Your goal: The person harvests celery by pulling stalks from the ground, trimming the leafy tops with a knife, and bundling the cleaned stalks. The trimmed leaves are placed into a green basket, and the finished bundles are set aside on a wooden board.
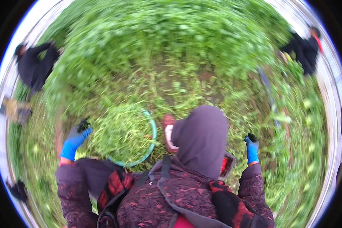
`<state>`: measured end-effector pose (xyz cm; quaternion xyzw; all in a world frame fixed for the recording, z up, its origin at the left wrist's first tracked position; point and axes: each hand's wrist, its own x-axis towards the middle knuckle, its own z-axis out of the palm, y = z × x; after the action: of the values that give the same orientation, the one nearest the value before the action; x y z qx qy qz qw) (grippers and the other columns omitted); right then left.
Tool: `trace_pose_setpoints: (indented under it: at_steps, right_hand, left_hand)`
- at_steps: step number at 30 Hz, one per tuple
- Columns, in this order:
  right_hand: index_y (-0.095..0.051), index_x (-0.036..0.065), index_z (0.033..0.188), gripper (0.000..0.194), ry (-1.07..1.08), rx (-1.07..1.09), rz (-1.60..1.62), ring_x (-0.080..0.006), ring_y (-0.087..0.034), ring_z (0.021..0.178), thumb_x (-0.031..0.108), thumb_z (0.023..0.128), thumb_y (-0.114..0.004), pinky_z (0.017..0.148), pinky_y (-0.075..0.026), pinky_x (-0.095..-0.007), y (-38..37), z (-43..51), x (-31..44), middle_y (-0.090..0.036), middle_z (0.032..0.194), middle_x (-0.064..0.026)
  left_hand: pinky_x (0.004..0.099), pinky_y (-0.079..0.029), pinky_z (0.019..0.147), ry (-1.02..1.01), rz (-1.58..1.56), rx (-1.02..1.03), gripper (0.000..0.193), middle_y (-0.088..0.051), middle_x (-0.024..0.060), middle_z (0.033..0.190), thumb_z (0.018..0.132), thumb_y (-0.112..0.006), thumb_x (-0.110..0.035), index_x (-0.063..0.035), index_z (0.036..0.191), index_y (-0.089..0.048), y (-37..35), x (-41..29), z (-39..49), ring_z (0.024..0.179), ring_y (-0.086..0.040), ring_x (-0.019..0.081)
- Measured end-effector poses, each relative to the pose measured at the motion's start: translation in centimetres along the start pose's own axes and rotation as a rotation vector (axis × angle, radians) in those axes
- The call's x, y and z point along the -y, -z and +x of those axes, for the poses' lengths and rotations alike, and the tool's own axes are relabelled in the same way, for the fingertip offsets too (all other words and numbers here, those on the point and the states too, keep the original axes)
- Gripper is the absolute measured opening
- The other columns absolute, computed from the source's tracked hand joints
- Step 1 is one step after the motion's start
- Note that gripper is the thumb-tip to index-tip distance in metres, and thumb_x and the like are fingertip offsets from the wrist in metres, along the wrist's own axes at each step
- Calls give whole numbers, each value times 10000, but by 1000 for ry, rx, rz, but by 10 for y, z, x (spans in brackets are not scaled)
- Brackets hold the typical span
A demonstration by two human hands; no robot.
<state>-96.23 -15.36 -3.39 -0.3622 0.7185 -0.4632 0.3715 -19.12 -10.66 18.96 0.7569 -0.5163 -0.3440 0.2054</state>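
My left hand [76,140], in a blue glove with dark fingertips, is at the left side of a round container with a turquoise rim [154,129]. Cut leafy greens [119,131] heap up inside it and hide its far left rim. Blur leaves unclear whether those fingers touch the heap or hold anything. Out to the right, my gloved right hand [252,149] hovers above the strewn stems with its fingers curled; nothing plainly shows in it. Beside my right knee [201,136], a dark-rimmed box [230,165] with something red in it is partly hidden.
A dense stand of leafy plants [171,31] rises ahead. Stems litter the soil [165,91] before my shoe [168,132]. A dark strip, perhaps a hose [266,82], runs at right. Dark-clothed people are at the left [35,64] and right [305,50], near pale walls.
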Motion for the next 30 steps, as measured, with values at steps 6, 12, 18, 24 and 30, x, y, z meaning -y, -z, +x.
trace_pose_setpoints:
  at_steps: [6,12,18,24,30]
  right_hand:
    - [-568,-44,1154,354,175,723,-222,-186,-618,904,120,842,-603,810,-489,-304,-182,53,194,-645,1052,-127]
    - [-563,-16,1174,368,226,1501,-689,-135,-631,843,218,890,-562,716,-512,-280,-360,18,299,-658,1010,-80]
    - [-671,32,999,428,255,1557,-1288,-184,-629,801,420,839,-588,691,-518,-346,-478,-65,173,-673,927,-128]
    - [-638,0,991,486,-380,1056,-545,-258,-553,770,392,709,-686,781,-422,-353,-481,-113,70,-616,909,-134]
    - [-639,-54,922,446,-127,953,-620,-295,-592,701,279,634,-707,633,-472,-378,-489,-114,58,-630,807,-190]
  left_hand:
    - [274,-473,801,190,-401,-603,382,-636,79,1037,847,-642,-115,-4,1202,-555,42,120,-131,921,-583,131]
    - [302,-479,805,522,-502,-817,351,-653,130,1045,819,-660,-132,32,1123,-597,-89,233,-279,910,-610,189]
    - [305,-479,803,953,-847,-719,351,-654,133,1033,820,-650,-149,31,1117,-597,-196,275,-291,901,-611,194]
    - [308,-480,802,992,-905,-607,352,-654,135,1020,821,-641,-166,30,1111,-597,-189,297,-177,892,-612,198]
    - [311,-480,800,995,-898,-603,355,-655,138,1008,822,-631,-182,29,1105,-596,-170,296,-139,883,-612,203]
